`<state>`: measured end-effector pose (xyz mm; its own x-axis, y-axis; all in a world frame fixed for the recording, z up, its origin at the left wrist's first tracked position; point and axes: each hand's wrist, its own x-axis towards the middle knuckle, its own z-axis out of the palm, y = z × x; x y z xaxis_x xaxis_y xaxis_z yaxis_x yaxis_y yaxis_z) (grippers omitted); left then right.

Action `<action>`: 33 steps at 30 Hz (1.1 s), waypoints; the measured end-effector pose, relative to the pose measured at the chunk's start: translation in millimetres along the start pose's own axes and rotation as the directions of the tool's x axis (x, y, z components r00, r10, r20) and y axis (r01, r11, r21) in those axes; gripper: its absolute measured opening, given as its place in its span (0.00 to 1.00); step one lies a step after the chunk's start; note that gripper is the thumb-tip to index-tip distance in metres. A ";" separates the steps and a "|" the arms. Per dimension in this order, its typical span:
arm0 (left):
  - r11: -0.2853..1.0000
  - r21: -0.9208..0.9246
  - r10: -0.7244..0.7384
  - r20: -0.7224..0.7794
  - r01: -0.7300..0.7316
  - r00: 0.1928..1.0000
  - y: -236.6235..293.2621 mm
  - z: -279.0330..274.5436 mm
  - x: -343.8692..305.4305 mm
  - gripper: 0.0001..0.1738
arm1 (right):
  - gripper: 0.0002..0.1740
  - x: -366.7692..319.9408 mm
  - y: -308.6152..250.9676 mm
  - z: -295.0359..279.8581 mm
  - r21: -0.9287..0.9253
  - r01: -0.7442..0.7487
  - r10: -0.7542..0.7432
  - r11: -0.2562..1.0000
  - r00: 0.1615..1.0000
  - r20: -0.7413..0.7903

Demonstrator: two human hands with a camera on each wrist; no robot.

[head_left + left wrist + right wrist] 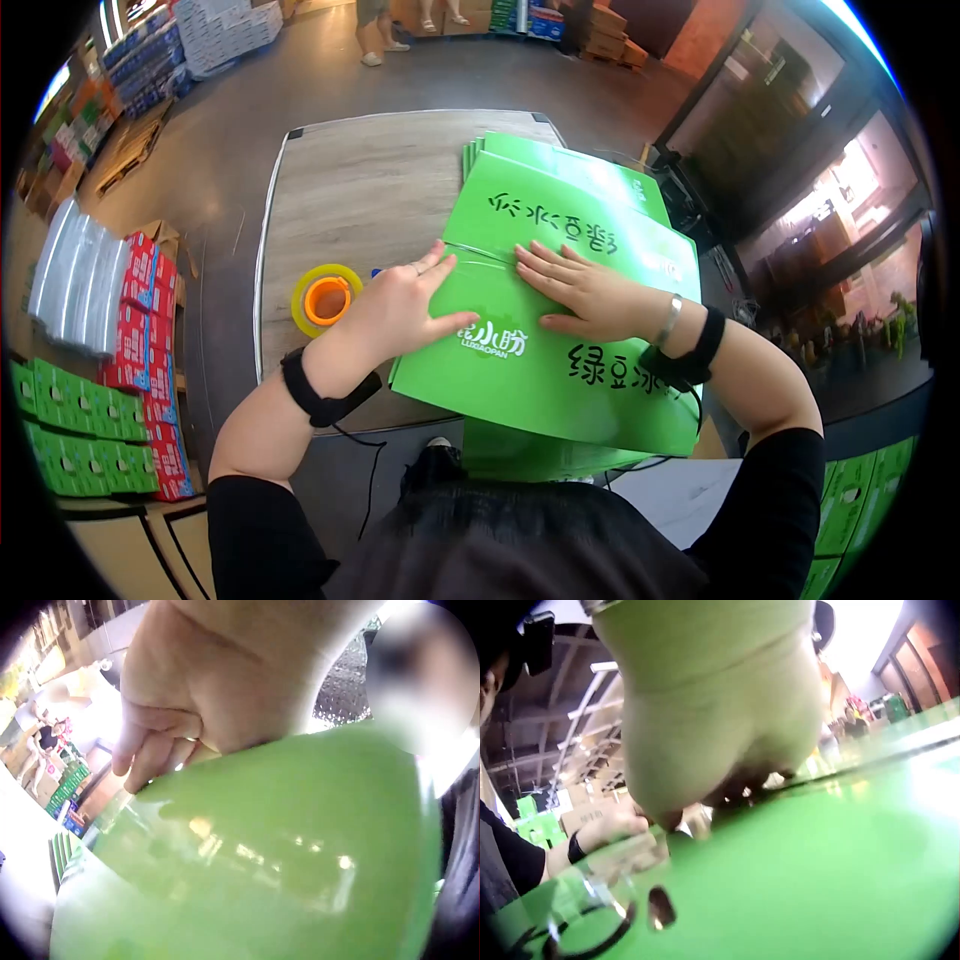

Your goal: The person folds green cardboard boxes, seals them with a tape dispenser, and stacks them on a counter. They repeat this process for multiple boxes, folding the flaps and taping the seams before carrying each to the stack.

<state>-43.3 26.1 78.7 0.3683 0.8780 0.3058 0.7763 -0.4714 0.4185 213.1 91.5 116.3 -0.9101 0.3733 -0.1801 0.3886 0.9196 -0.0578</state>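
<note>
A green printed cardboard sheet (520, 400) with a fold line across it lies over more green sheets (600, 175) on a wood-look table. Fingers of the left hand (395, 305) rest at its left edge near the fold, thumb spread on the white logo. Flat on the panel beside the fold lies the right hand (590, 295), fingers extended. In the left wrist view the left hand (217, 690) touches the glossy green surface (262, 840). The right hand (720, 727) presses on the green surface (817, 870) in the right wrist view; its fingertips are mostly hidden.
Yellow and orange tape rolls (327, 300) lie on the table (350, 180) left of the sheet. Green boxes (90, 440) and red boxes (135, 345) are stacked at left. A person's legs (375, 30) show beyond the table. Glass doors stand at right.
</note>
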 end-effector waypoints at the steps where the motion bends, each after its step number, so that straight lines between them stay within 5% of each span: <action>1: 0.999 -0.033 -0.008 -0.025 0.007 1.000 1.6 0.4 2.8 0.37 | 0.36 -1.4 0.0 -1.0 0.002 -0.006 0.006 1.000 0.999 0.032; 5: 0.998 -0.047 0.033 -0.244 -0.045 0.969 -2.5 13.3 -3.7 0.33 | 0.35 -5.4 -3.9 -1.7 -0.036 -0.037 0.038 0.999 0.999 0.033; 11: 1.000 0.004 0.024 -0.305 -0.024 0.952 2.7 8.4 -6.2 0.27 | 0.35 -10.6 -17.3 -15.2 0.044 -0.157 0.149 0.987 0.978 0.146; 14: 0.965 -0.218 -0.203 -0.271 0.146 0.941 -1.3 9.9 -5.3 0.21 | 0.34 -16.3 -2.9 -8.3 0.208 -0.121 0.086 0.971 0.982 0.168; 17: 0.858 -0.502 -0.294 -0.310 0.107 0.904 -14.2 21.9 -4.9 0.13 | 0.32 -19.3 5.1 -1.6 0.373 -0.110 0.065 0.921 0.989 0.131; 19: 0.917 -0.395 -0.188 -0.289 0.062 0.939 -13.7 10.4 0.1 0.12 | 0.29 -22.3 7.0 -8.5 0.494 -0.114 0.064 0.862 0.991 0.117; 23: 0.992 -0.111 0.021 -0.289 -0.056 0.957 -8.3 -4.0 4.0 0.11 | 0.28 -45.0 7.7 -17.1 0.268 -0.165 0.122 0.949 0.978 0.170; 26: 0.998 -0.046 -0.051 -0.188 0.043 0.981 -5.1 -3.0 3.5 0.12 | 0.27 -46.1 -2.3 -8.8 0.102 -0.164 0.147 0.981 0.977 0.154; 29: 0.891 -0.411 -0.261 -0.111 0.195 0.959 -11.2 -0.7 3.4 0.12 | 0.26 -57.1 9.3 2.9 0.339 -0.154 0.131 0.928 0.987 0.091; 31: 0.904 -0.398 -0.233 -0.153 0.156 0.960 -20.2 4.0 2.9 0.14 | 0.28 -72.2 19.1 -1.3 0.511 -0.134 0.109 0.849 0.991 0.078; 33: 0.902 -0.402 -0.235 -0.159 0.154 0.959 -21.5 4.8 2.7 0.15 | 0.26 -96.8 18.8 -8.7 0.403 -0.279 0.219 0.872 0.957 0.190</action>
<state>-56.5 39.0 66.4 0.0892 0.9394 0.3311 0.5516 -0.3234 0.7688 307.2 73.8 141.2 -0.7586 0.5349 -0.3719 0.6509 0.6478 -0.3958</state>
